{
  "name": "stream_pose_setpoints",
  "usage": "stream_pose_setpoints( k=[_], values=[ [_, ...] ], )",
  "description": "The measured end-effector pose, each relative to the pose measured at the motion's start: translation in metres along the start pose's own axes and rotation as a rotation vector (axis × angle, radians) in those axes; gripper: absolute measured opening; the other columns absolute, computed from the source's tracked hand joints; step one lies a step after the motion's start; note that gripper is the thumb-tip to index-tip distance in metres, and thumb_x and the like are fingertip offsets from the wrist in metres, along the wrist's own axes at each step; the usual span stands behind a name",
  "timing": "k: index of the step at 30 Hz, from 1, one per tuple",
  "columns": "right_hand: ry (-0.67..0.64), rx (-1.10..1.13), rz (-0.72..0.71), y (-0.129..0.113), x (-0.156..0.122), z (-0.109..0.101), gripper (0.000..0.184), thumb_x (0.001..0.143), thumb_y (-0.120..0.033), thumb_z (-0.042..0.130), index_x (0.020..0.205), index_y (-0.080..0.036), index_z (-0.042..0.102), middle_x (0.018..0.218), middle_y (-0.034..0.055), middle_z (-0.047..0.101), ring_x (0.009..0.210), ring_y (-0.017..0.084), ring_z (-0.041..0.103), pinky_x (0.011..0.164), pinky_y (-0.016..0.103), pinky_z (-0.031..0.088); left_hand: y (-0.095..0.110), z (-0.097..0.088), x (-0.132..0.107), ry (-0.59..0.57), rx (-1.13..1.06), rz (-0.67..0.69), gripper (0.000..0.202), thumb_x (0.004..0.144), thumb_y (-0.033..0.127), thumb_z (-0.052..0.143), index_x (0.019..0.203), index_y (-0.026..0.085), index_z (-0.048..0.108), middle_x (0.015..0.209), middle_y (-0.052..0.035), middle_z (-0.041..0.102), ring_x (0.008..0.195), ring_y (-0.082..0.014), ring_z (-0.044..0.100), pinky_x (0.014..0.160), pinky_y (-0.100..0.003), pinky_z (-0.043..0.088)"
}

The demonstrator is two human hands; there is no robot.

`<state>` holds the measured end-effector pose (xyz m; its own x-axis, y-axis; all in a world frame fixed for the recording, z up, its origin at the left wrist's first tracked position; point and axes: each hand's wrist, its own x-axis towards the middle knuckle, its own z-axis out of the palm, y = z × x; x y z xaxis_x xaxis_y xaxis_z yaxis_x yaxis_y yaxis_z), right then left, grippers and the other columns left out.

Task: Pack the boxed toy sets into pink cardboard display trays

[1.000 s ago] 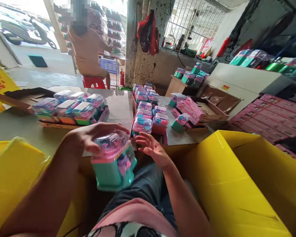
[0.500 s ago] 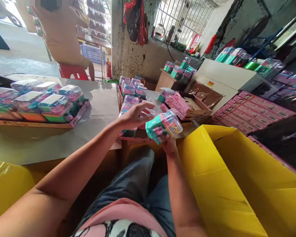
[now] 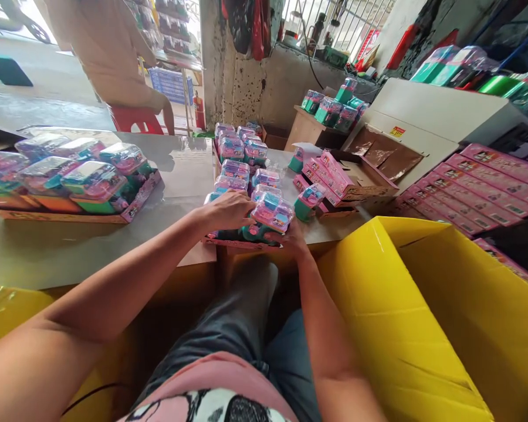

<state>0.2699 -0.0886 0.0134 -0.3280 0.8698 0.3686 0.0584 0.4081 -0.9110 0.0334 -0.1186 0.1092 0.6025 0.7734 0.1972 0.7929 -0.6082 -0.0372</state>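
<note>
My right hand (image 3: 294,235) is closed around the right side of a plastic toy case (image 3: 273,212) with a clear lid, pink and blue contents and a teal base. The case sits upright at the near right corner of a pink display box (image 3: 242,242). My left hand (image 3: 229,210) is closed, its fingers bent down over the near left cases and touching the left edge of the same case. What lies under its palm is hidden. Several similar cases (image 3: 232,147) stand in rows in the box behind my hands.
A filled display box (image 3: 143,196) stands on the table at left. One teal case (image 3: 308,202) and flat pink boxes (image 3: 330,176) lie right of my hands. A large yellow box (image 3: 378,305) borders my right arm. A person (image 3: 110,64) sits on a red stool beyond the table.
My right hand has brought a case from a tilted hold down to the display box's near right corner, now upright. My left hand has lowered from above onto the cases, its fingers bending.
</note>
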Motion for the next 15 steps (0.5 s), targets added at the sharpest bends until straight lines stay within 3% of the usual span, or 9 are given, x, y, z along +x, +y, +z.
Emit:
stream_pose_setpoints(
  k=[4, 6, 8, 11, 13, 15],
  values=[
    [-0.038, -0.354, -0.075, -0.013, -0.001, -0.005, 0.097, 0.065, -0.063, 0.081, 0.137, -0.010, 0.043, 0.131, 0.0191, 0.055, 0.122, 0.032, 0.053, 0.108, 0.047, 0.042, -0.003, 0.000, -0.003, 0.005, 0.013, 0.031, 0.032, 0.087, 0.040, 0.065, 0.098, 0.011, 0.069, 0.093, -0.0138, 0.068, 0.099, -0.0276, 0.059, 0.088, -0.034, 0.043],
    [0.037, -0.565, -0.160, -0.026, -0.003, -0.005, 0.105, 0.068, -0.068, 0.076, 0.144, -0.007, 0.037, 0.139, 0.0222, 0.047, 0.133, 0.037, 0.042, 0.114, 0.051, 0.034, -0.004, -0.002, -0.005, -0.003, -0.019, 0.055, 0.035, 0.087, 0.041, 0.066, 0.104, 0.010, 0.069, 0.097, -0.0145, 0.068, 0.101, -0.0272, 0.059, 0.092, -0.034, 0.042],
    [0.142, -0.746, -0.261, -0.044, -0.007, -0.001, 0.105, 0.074, -0.068, 0.071, 0.150, -0.009, 0.029, 0.145, 0.0229, 0.038, 0.139, 0.037, 0.034, 0.116, 0.053, 0.032, -0.008, -0.004, -0.009, -0.001, -0.049, 0.075, 0.043, 0.086, 0.041, 0.067, 0.117, 0.011, 0.065, 0.114, -0.0157, 0.066, 0.111, -0.0272, 0.056, 0.098, -0.035, 0.040],
    [0.116, -1.011, -0.379, -0.075, -0.010, 0.014, 0.081, 0.086, -0.061, 0.063, 0.149, -0.018, 0.037, 0.151, 0.0192, 0.035, 0.143, 0.034, 0.031, 0.115, 0.052, 0.031, -0.017, -0.003, -0.014, 0.086, -0.042, 0.043, 0.070, 0.079, 0.045, 0.073, 0.138, 0.014, 0.052, 0.146, -0.0172, 0.047, 0.132, -0.0323, 0.043, 0.109, -0.040, 0.033],
    [-0.021, -1.178, -0.424, -0.089, -0.010, 0.027, 0.061, 0.092, -0.054, 0.059, 0.142, -0.021, 0.048, 0.152, 0.0154, 0.037, 0.145, 0.034, 0.028, 0.116, 0.053, 0.028, -0.022, 0.000, -0.017, 0.107, -0.010, -0.016, 0.082, 0.074, 0.048, 0.076, 0.143, 0.013, 0.047, 0.149, -0.0182, 0.043, 0.134, -0.0364, 0.040, 0.109, -0.044, 0.033],
    [-0.159, -1.287, -0.458, -0.094, -0.008, 0.038, 0.048, 0.095, -0.046, 0.057, 0.137, -0.022, 0.054, 0.152, 0.0125, 0.041, 0.145, 0.033, 0.028, 0.119, 0.054, 0.022, -0.025, 0.005, -0.019, 0.062, 0.017, -0.046, 0.083, 0.073, 0.049, 0.077, 0.141, 0.012, 0.048, 0.141, -0.0187, 0.049, 0.126, -0.0363, 0.048, 0.104, -0.044, 0.037]
  ],
)
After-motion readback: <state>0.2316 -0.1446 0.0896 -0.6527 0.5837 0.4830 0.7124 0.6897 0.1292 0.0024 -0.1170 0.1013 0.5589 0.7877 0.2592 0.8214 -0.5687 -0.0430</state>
